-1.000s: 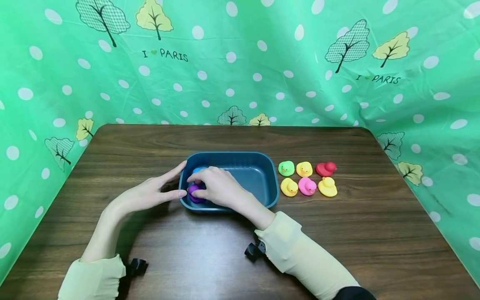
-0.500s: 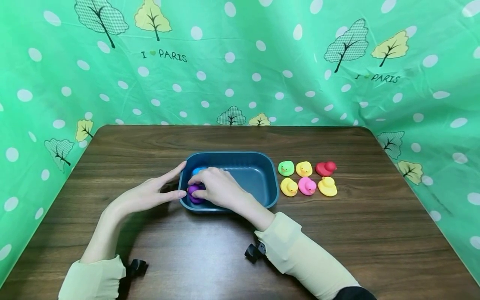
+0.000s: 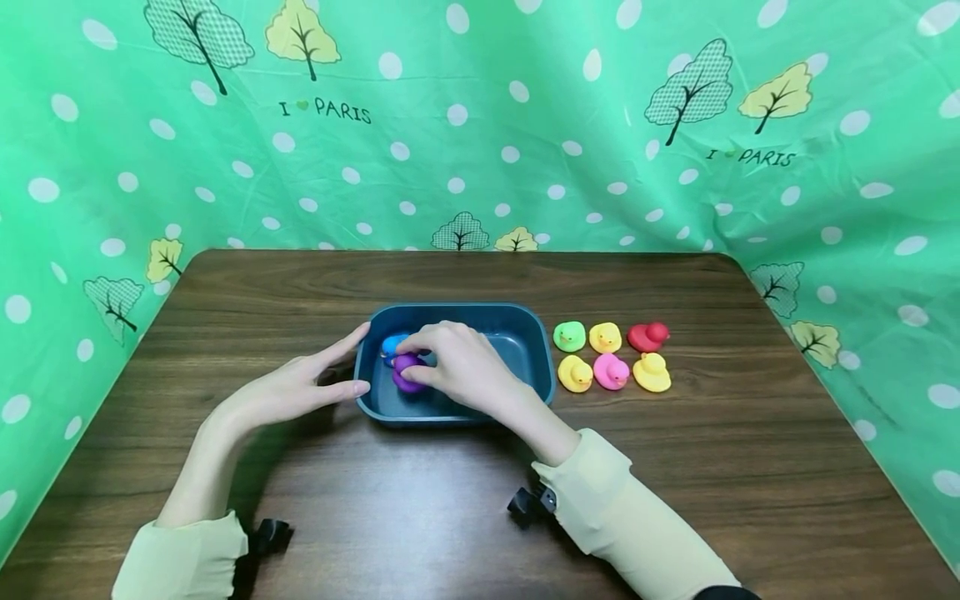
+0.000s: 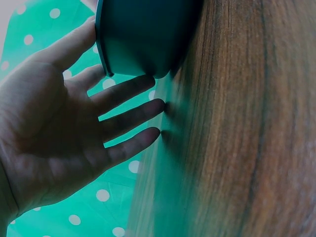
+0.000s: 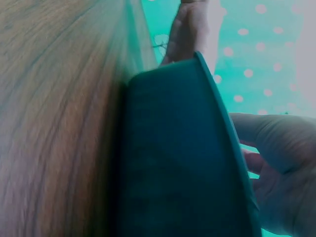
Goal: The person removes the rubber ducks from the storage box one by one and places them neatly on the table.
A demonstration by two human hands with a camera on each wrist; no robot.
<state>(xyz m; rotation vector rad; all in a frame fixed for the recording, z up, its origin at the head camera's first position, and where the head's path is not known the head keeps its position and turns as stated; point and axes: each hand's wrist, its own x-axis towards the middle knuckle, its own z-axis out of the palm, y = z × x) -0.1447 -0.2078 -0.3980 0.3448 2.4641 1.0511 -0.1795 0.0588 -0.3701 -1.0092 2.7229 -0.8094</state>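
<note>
- The right hand (image 3: pixel 461 367) is pinching the purple duck (image 3: pixel 407 372) inside the blue tub (image 3: pixel 525 321), centre frame.
- The left hand (image 3: pixel 296 387), fingers spread, is touching the tub's left wall.

Eight toy ducks (image 3: pixel 611 371), one blue tub (image 3: pixel 525 333), one table (image 3: pixel 450 517), two hands (image 3: pixel 288 392)

A dark wooden table (image 3: pixel 675 467) carries a blue tub (image 3: pixel 529 333) and, just right of it, six toy ducks (image 3: pixel 611 357)
</note>
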